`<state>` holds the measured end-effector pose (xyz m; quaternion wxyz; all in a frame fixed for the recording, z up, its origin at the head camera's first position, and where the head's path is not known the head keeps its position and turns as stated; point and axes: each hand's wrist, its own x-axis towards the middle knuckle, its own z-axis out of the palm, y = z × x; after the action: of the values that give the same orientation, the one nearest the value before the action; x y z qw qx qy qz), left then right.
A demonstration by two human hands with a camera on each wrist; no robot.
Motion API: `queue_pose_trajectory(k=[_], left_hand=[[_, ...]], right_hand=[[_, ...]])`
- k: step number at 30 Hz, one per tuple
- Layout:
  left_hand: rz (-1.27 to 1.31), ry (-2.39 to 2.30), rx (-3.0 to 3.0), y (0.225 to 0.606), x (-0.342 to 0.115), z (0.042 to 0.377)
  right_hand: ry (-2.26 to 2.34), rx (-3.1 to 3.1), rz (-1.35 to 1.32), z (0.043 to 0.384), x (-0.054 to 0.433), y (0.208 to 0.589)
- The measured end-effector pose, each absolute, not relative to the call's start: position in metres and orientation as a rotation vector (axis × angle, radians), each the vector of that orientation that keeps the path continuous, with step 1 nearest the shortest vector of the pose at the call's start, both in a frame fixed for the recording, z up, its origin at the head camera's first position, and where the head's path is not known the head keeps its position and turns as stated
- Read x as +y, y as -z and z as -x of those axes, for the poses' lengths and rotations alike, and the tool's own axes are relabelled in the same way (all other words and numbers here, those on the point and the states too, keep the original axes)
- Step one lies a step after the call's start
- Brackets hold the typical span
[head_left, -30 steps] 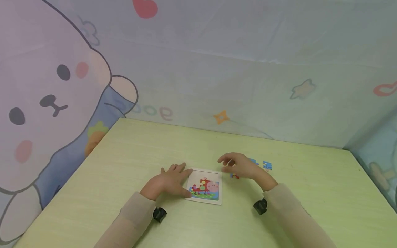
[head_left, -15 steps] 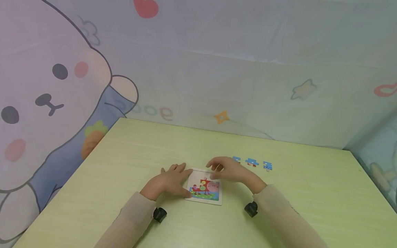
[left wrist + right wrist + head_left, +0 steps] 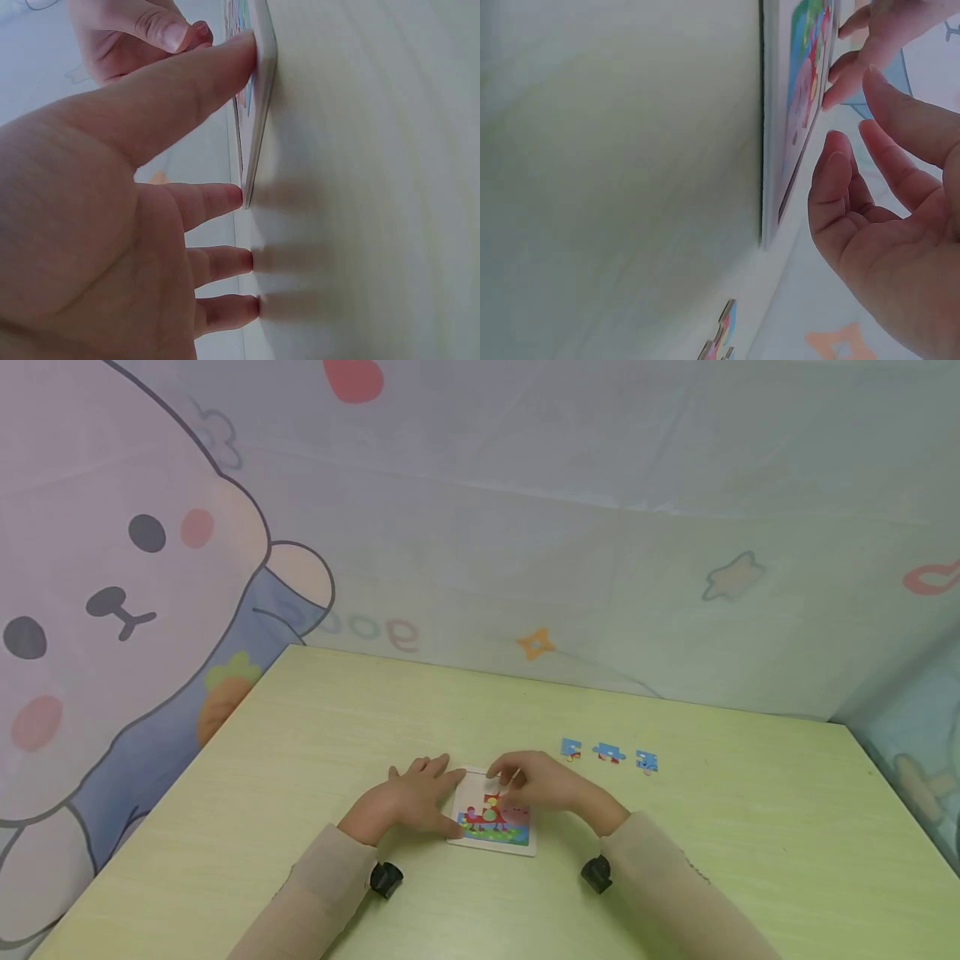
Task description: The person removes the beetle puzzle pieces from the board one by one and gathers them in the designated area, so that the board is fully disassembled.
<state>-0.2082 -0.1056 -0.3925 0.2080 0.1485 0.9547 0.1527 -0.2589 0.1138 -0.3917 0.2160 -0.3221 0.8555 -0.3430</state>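
Observation:
A small square jigsaw puzzle in a pale frame (image 3: 495, 847) lies on the table, its lower part filled with a pink face, red shapes and green grass. My left hand (image 3: 412, 797) is spread at its left side. In the left wrist view, the thumb (image 3: 187, 86) rests on the frame's edge and the index fingertip meets its corner. Over the puzzle's right side hovers my right hand (image 3: 551, 781), its fingers loosely bent. The right wrist view shows these fingers (image 3: 832, 180) apart from the thumb, with nothing visible between them.
Loose puzzle pieces lie beyond the right hand: a blue piece (image 3: 571, 748), a blue-and-red piece (image 3: 609, 752) and another blue piece (image 3: 647, 762). A printed cloth (image 3: 480, 527) hangs behind the pale green table (image 3: 360, 693).
My right hand has moved left from beside the frame to over the puzzle, uncovering the leftmost of the three far loose pieces. My left hand has stayed at the frame's left side.

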Motion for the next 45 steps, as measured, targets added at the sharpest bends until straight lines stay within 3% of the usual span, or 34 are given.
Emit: queue_pose_trajectory(k=[45], left_hand=[[-0.422, -0.434, 2.647, 0.390, -0.106, 0.208]], right_hand=[[0.808, 2.393, 0.817, 0.255, 0.099, 0.403]])
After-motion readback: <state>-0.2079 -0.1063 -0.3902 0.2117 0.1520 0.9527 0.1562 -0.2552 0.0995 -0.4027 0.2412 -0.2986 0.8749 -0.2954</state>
